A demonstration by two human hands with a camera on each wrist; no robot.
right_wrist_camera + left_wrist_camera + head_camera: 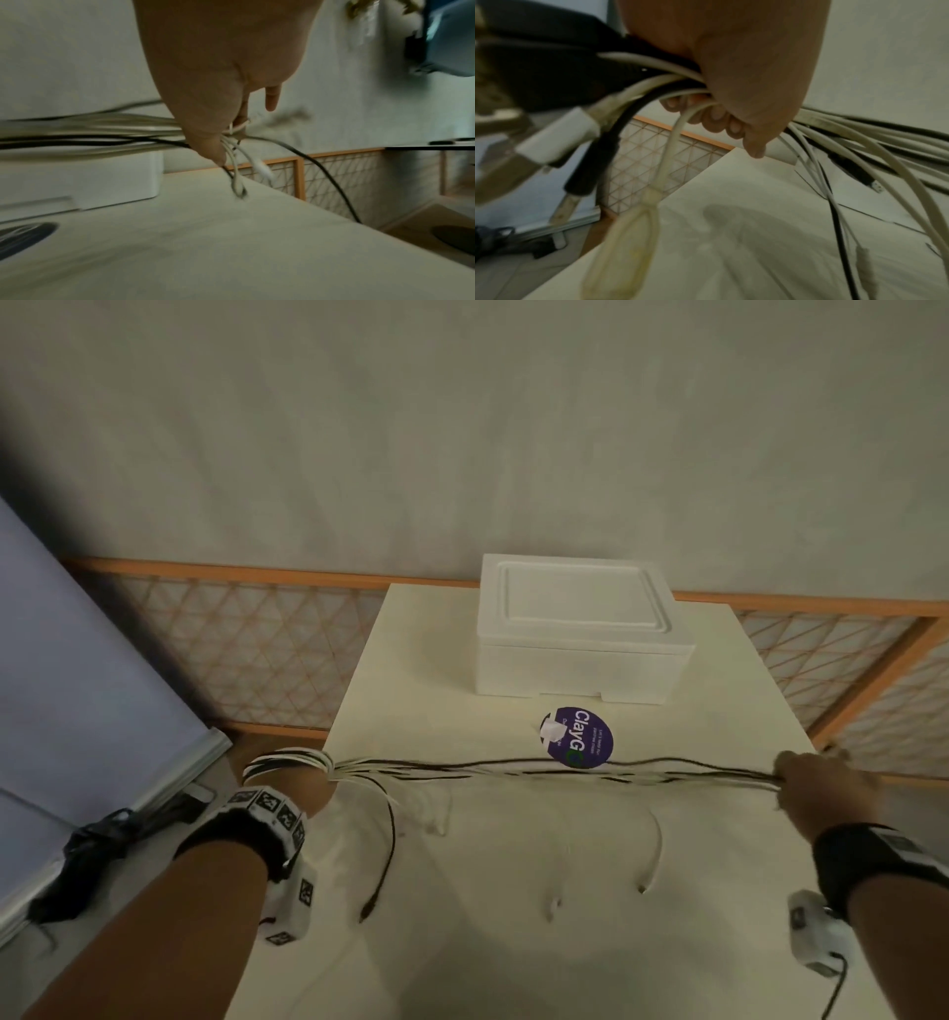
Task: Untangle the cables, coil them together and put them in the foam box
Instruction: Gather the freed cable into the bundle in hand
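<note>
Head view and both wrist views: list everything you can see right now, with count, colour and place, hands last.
cables: several, white and black, stretched in the air between both hands, loose ends hanging to the table
foam box: one, white, lid on, far end of table
table: one, cream
round sticker: one, purple, on table before the box
lattice screen: orange frame, behind table
left hand: grips looped cables
right hand: pinches the cable ends

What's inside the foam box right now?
Nothing can be told: the foam box has its lid on, hiding the inside. The cables are outside it, stretched between both hands.
</note>
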